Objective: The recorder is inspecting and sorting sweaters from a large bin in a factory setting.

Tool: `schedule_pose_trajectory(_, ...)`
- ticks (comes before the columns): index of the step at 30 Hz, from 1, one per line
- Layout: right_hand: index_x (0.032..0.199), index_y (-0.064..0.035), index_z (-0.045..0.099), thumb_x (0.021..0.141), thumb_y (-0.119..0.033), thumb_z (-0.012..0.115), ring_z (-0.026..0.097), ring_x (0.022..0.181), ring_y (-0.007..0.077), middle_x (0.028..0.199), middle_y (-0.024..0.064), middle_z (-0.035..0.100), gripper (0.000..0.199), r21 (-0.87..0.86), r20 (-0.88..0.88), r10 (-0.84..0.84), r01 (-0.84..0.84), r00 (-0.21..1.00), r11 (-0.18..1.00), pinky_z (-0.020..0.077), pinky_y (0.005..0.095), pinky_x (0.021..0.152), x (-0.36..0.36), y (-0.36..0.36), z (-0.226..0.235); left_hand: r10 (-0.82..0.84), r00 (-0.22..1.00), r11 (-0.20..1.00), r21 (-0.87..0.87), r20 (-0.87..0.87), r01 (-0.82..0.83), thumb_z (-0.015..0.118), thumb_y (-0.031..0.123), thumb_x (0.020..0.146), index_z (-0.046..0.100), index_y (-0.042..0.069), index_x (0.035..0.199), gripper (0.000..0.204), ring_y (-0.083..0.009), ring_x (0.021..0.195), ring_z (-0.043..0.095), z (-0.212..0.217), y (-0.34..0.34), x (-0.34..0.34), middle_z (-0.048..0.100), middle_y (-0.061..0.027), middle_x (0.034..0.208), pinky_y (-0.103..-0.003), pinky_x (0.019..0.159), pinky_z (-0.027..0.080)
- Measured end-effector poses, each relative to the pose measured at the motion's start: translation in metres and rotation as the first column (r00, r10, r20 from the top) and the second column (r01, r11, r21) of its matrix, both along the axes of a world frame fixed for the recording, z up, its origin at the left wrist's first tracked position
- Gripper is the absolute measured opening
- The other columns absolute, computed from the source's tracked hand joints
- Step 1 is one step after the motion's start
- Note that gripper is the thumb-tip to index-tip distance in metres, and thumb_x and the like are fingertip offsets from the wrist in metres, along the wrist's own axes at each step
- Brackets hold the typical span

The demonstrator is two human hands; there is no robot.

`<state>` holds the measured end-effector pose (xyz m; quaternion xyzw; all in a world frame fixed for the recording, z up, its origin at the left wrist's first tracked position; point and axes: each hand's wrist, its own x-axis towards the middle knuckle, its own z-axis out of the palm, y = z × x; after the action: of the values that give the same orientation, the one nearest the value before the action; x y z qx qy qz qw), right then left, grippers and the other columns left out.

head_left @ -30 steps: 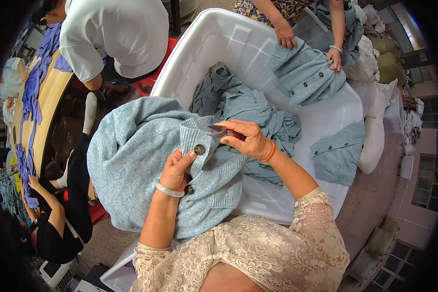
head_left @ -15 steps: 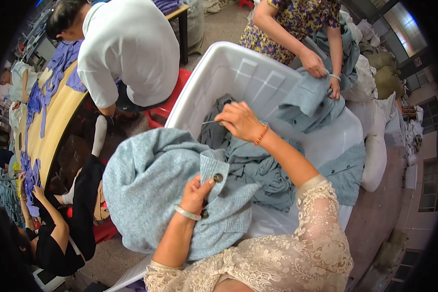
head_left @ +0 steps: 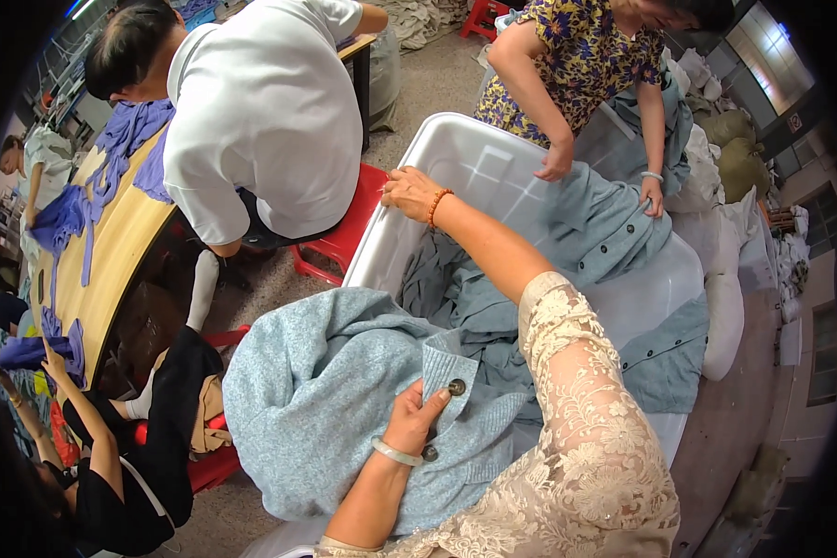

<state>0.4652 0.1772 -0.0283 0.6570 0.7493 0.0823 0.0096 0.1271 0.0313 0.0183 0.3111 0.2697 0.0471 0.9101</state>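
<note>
Fuzzy light-blue knit garment (head_left: 307,409), its ribbed band clamped in the left hand (head_left: 413,423).
At far left, the dark lens rim cuts off the pale wooden table (head_left: 126,251) with limp purple cloth (head_left: 62,220). The knit garment bulges across the near-left edge of the smooth white bin (head_left: 479,153), hiding it; the left thumb presses beside a round dark button (head_left: 457,387), the other fingers mostly hidden. Above, the right hand (head_left: 411,193) has its fingers curled; whether they grip anything, I cannot tell. Its lace sleeve (head_left: 581,377) covers part of the crumpled grey-blue garments (head_left: 488,321).
</note>
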Motion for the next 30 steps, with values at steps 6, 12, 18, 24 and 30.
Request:
schedule_pose_trajectory(6, 0.074, -0.0110, 0.065, 0.078, -0.014, 0.051, 0.059, 0.088, 0.0202, 0.083, 0.0036, 0.065, 0.015, -0.061, 0.091, 0.023, -0.017, 0.996, 0.998, 0.0469, 0.0333, 0.078, 0.005, 0.007, -0.002, -0.023, 1.000, 1.000, -0.014, 0.002, 0.023, 0.058, 0.008, 0.088, 0.056, 0.001, 0.109, 0.022, -0.0056, 0.085, 0.053, 0.005, 0.004, 0.001, 0.061, 0.0004, 0.099, -0.021, 0.077, 0.042)
schedule_pose_trajectory(12, 0.079, -0.0049, 0.061, 0.080, -0.012, 0.050, 0.064, 0.083, 0.0246, 0.080, 0.0118, 0.066, 0.013, -0.051, 0.096, -0.059, 0.064, 0.994, 0.997, 0.0501, 0.0370, 0.074, -0.007, 0.014, -0.009, -0.022, 1.000, 1.000, 0.011, -0.007, 0.023, 0.058, 0.008, 0.088, 0.056, 0.001, 0.110, 0.023, -0.0060, 0.087, 0.053, 0.009, 0.001, -0.002, 0.061, 0.0001, 0.100, -0.021, 0.078, 0.041)
schedule_pose_trajectory(18, 0.086, -0.0029, 0.063, 0.082, -0.014, 0.048, 0.063, 0.087, 0.0299, 0.085, 0.0153, 0.066, 0.019, -0.133, 0.300, -0.115, 0.161, 0.947, 0.978, 0.0484, 0.0440, 0.080, -0.022, 0.022, -0.026, -0.015, 0.999, 0.999, 0.039, -0.028, 0.016, 0.058, 0.008, 0.088, 0.056, 0.001, 0.110, 0.023, -0.0066, 0.087, 0.054, 0.002, -0.003, -0.002, 0.061, -0.0001, 0.099, -0.021, 0.079, 0.042)
schedule_pose_trajectory(24, 0.103, -0.0123, 0.057, 0.082, -0.015, 0.047, 0.049, 0.109, 0.0287, 0.112, 0.0089, 0.054, 0.023, 0.286, -0.012, -0.096, 0.096, 0.995, 0.953, 0.0386, 0.0433, 0.091, -0.009, -0.003, -0.013, -0.014, 1.000, 0.999, 0.030, -0.022, 0.014, 0.057, 0.007, 0.089, 0.055, 0.000, 0.111, 0.024, -0.0080, 0.089, 0.056, 0.004, 0.001, 0.004, 0.061, -0.0011, 0.101, -0.023, 0.079, 0.044)
schedule_pose_trajectory(30, 0.070, -0.0068, 0.067, 0.082, -0.024, 0.057, 0.061, 0.063, 0.0168, 0.067, 0.0056, 0.065, 0.023, -0.216, -0.733, -0.320, 0.240, 0.600, 0.946, 0.0473, 0.0326, 0.058, -0.047, -0.147, 0.067, -0.018, 0.999, 0.998, 0.059, -0.028, 0.020, 0.058, 0.013, 0.088, 0.057, 0.000, 0.110, 0.026, -0.0111, 0.086, 0.059, 0.005, 0.001, 0.007, 0.064, -0.0040, 0.099, -0.024, 0.077, 0.046)
